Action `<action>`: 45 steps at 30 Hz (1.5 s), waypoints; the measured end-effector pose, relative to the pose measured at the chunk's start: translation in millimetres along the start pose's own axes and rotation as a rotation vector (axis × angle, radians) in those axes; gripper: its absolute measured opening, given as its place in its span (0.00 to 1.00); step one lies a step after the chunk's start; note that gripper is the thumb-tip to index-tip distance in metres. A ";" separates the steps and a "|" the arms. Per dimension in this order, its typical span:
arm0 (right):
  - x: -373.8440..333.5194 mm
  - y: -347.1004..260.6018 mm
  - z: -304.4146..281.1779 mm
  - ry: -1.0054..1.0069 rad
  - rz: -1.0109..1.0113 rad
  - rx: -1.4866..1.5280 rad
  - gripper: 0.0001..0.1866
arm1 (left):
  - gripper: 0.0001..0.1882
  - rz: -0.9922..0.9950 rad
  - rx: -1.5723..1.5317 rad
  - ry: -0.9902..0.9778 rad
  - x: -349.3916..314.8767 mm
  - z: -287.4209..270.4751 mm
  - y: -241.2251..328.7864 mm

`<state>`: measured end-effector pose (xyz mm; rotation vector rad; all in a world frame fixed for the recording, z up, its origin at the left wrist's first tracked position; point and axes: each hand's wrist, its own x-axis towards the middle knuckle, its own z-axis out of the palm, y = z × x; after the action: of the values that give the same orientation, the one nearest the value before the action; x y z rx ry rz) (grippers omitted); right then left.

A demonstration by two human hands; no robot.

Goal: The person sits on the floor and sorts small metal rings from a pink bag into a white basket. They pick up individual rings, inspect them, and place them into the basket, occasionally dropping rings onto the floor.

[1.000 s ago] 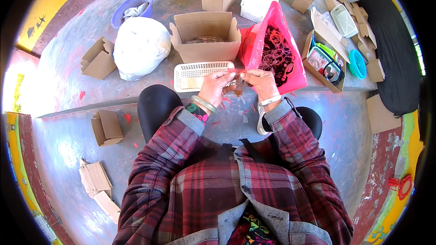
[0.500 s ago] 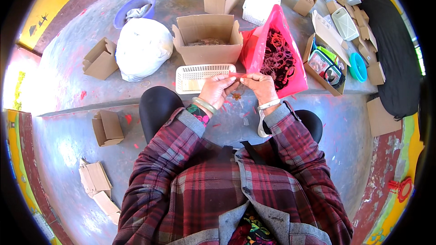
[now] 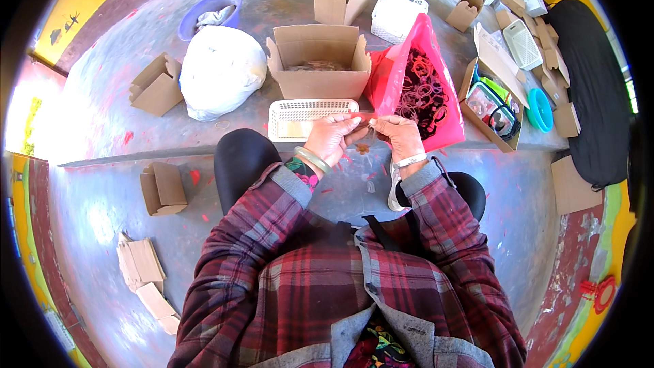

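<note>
Between my hands is a small red strip [image 3: 364,116], pinched by the fingertips of my left hand [image 3: 330,138] and of my right hand [image 3: 402,138]. Both hands are closed on it, close together. Just under the fingers shows a small brown flower-shaped piece [image 3: 362,149]; whether it hangs from the strip is too fine to tell. A white perforated basket [image 3: 275,121] sits just beyond my left hand. To the right of it, a pink bag [image 3: 387,80] stands open, full of dark and reddish loops [image 3: 424,95].
An open cardboard box [image 3: 317,85] stands behind the basket. White sack [image 3: 223,75] and purple basin [image 3: 187,25] are at left. On the right lie a box of goods [image 3: 490,129], a turquoise basket [image 3: 539,110] and several cartons. A step edge [image 3: 136,157] crosses the floor.
My right hand has turned slightly, its fingers curling more over the red strip. The view has shifted a little, so the surroundings sit further right. Both hands keep their hold.
</note>
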<state>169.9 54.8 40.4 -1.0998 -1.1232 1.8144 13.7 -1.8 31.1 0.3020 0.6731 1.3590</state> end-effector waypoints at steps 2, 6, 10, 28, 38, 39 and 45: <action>0.5 1.0 -1.8 0.007 0.004 -0.023 0.06 | 0.09 -0.002 0.007 0.009 0.3 0.5 -0.5; -2.1 -0.8 0.8 0.025 0.001 0.006 0.05 | 0.09 0.009 0.010 -0.009 2.3 -1.2 -3.0; -0.4 -3.7 -6.1 0.113 -0.035 -0.048 0.05 | 0.11 0.035 0.001 0.019 3.9 -5.6 -7.1; -13.4 0.9 10.8 -0.023 -0.922 -1.162 0.10 | 0.11 0.005 0.230 -0.012 7.0 -5.9 -18.3; -11.3 2.7 6.2 -0.032 -0.896 -1.376 0.07 | 0.12 -0.062 0.365 -0.066 9.5 -12.1 -18.6; -10.3 4.2 5.1 -0.038 -0.914 -1.450 0.06 | 0.12 -0.084 0.397 -0.068 9.9 -14.0 -18.8; -14.4 9.1 9.4 0.006 -0.951 -1.695 0.04 | 0.11 -0.084 0.653 -0.071 14.6 -21.6 -27.8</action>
<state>165.5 35.9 38.5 -0.9236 -2.6106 -0.1821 23.7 2.6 -5.5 0.8286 1.0485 1.0117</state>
